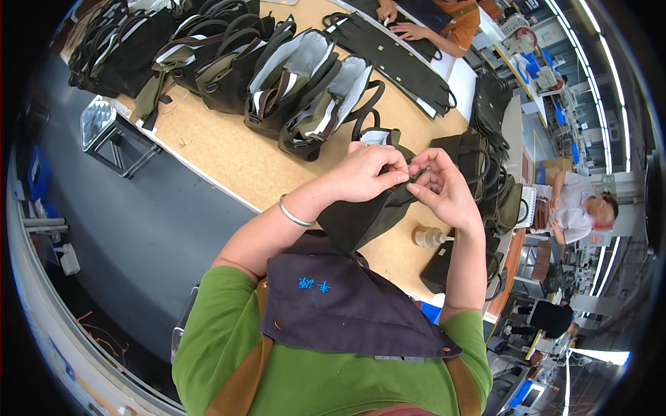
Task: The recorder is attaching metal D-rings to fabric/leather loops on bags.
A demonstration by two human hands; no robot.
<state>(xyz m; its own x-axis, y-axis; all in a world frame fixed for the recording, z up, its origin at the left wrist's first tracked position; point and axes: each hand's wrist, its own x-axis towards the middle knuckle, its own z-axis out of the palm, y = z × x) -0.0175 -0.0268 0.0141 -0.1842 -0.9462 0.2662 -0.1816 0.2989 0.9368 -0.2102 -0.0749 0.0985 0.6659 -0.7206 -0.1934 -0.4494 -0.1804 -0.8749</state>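
Note:
A dark olive handbag [364, 220] rests at the table's near edge, tilted against my apron. My left hand [371, 172], with a silver bangle on its wrist, pinches at the bag's upper edge. Facing it, my right hand [442, 184] has its thumb and forefinger pressed close together at the same spot. Whatever lies between the fingertips is too small to make out. One dark handle loop and a bit of pale lining [378, 136] show just beyond my hands.
Several finished-looking bags with pale linings [298, 66] stand in a row on the tan table [229, 149]. More dark bags [479, 163] crowd the right side, near a small bottle [429, 237]. Across the table, a co-worker's hands [409, 31] work by flat dark panels [395, 66]. A metal stool [114, 132] stands left.

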